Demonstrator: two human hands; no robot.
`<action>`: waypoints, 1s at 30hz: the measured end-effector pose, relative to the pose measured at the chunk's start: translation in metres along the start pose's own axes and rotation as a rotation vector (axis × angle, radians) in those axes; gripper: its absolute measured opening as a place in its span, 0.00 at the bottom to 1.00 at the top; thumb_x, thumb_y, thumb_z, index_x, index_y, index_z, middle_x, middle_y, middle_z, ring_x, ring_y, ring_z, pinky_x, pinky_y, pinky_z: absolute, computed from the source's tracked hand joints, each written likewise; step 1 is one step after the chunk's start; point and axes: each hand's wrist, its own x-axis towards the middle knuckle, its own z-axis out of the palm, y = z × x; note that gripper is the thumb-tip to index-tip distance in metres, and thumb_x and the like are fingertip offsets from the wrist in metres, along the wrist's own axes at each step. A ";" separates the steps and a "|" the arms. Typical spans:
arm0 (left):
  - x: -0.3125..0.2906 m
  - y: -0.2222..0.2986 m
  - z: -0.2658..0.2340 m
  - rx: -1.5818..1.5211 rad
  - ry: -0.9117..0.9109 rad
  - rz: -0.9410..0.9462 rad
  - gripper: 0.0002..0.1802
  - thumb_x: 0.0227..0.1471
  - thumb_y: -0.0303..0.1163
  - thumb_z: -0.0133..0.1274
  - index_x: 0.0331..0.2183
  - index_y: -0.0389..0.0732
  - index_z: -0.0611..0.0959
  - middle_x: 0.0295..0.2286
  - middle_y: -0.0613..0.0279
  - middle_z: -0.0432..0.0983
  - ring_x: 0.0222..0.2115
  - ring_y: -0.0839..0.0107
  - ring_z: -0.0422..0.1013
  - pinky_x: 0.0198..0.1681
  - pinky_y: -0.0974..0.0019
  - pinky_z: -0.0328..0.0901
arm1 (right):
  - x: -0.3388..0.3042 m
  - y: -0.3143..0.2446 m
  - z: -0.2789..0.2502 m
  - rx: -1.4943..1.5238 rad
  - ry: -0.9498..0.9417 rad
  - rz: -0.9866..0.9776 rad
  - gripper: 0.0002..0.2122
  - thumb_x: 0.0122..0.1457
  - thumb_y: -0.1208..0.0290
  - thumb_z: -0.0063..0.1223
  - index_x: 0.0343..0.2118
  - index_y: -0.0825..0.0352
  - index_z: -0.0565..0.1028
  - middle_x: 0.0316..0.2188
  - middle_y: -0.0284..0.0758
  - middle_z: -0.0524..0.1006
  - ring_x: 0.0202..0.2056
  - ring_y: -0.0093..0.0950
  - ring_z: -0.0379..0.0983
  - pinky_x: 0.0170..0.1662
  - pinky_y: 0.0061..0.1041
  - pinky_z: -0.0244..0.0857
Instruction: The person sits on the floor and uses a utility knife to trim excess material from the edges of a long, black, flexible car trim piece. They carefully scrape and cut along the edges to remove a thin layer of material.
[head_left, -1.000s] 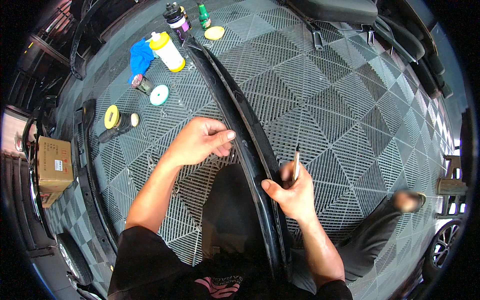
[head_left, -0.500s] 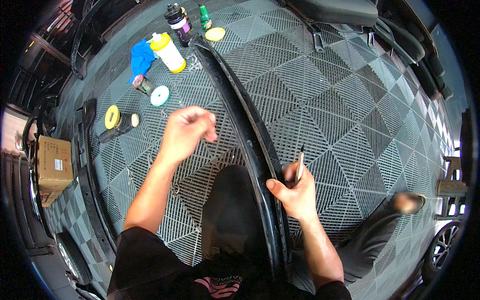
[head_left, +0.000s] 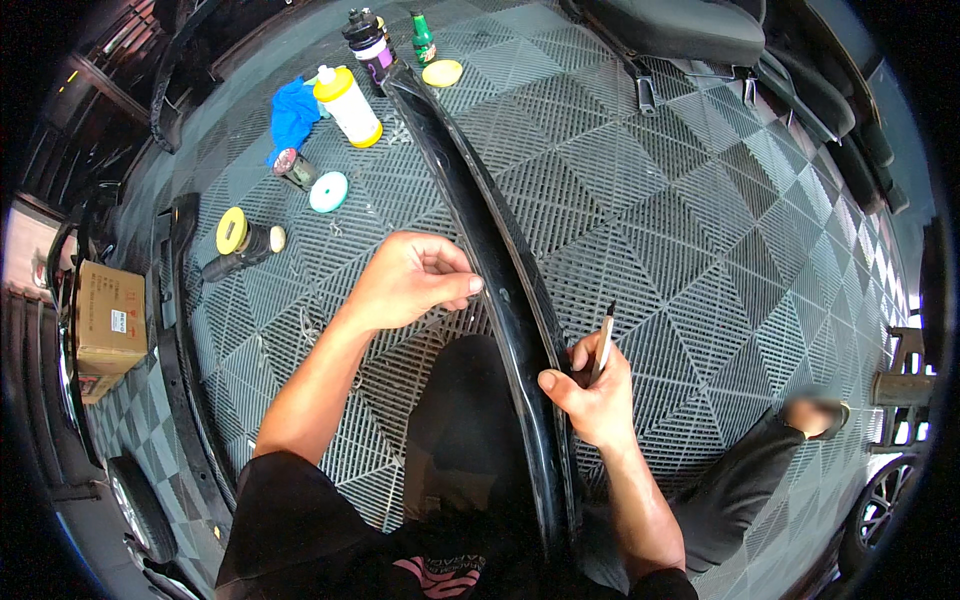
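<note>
A long, glossy black car trim piece (head_left: 520,345) runs from the far middle toward me, beside my bent knee. My left hand (head_left: 418,280) is at its left edge, thumb and fingers pinched together; whether anything small is between them cannot be seen. My right hand (head_left: 597,398) rests against the trim's right side, its thumb at the edge. Its curled fingers hold a slim, pale pen-like tool (head_left: 604,345) with a dark tip pointing up and away from me.
At far left stand a white-and-yellow bottle (head_left: 350,108), a blue cloth (head_left: 293,118), a dark can (head_left: 293,169), a turquoise pad (head_left: 328,192) and a polisher (head_left: 243,244). Another black strip (head_left: 180,350) and a cardboard box (head_left: 112,315) lie left. Black seats (head_left: 690,35) are far right.
My left hand has moved right and slightly toward me, reaching the trim's edge with fingers pinched. The right hand stays at the trim with the pale tool.
</note>
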 end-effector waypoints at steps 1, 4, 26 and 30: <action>0.001 0.002 0.000 -0.005 0.009 -0.036 0.07 0.51 0.25 0.65 0.30 0.33 0.82 0.23 0.61 0.80 0.24 0.75 0.77 0.31 0.71 0.74 | 0.000 0.001 0.000 0.024 -0.001 -0.003 0.22 0.43 0.67 0.73 0.24 0.61 0.62 0.18 0.21 0.62 0.20 0.14 0.56 0.21 0.18 0.52; 0.004 -0.001 -0.011 -0.024 -0.071 0.029 0.10 0.52 0.29 0.64 0.34 0.33 0.81 0.27 0.60 0.80 0.25 0.72 0.78 0.31 0.69 0.74 | -0.002 -0.001 0.001 0.177 -0.046 0.017 0.21 0.44 0.68 0.73 0.26 0.61 0.63 0.20 0.22 0.63 0.21 0.14 0.57 0.23 0.18 0.53; 0.094 0.024 -0.009 -1.067 0.027 0.519 0.34 0.60 0.65 0.40 0.35 0.41 0.78 0.21 0.61 0.69 0.20 0.66 0.65 0.22 0.62 0.62 | -0.024 -0.093 -0.027 -0.367 0.020 -0.185 0.17 0.68 0.63 0.41 0.43 0.75 0.76 0.30 0.42 0.78 0.26 0.30 0.72 0.32 0.31 0.65; 0.088 0.033 0.006 -0.957 0.095 0.521 0.35 0.61 0.70 0.29 0.37 0.50 0.77 0.21 0.65 0.72 0.19 0.72 0.72 0.19 0.69 0.68 | -0.023 -0.137 0.005 -0.604 -0.182 -0.381 0.20 0.63 0.73 0.51 0.57 0.74 0.68 0.30 0.48 0.79 0.26 0.41 0.79 0.32 0.34 0.73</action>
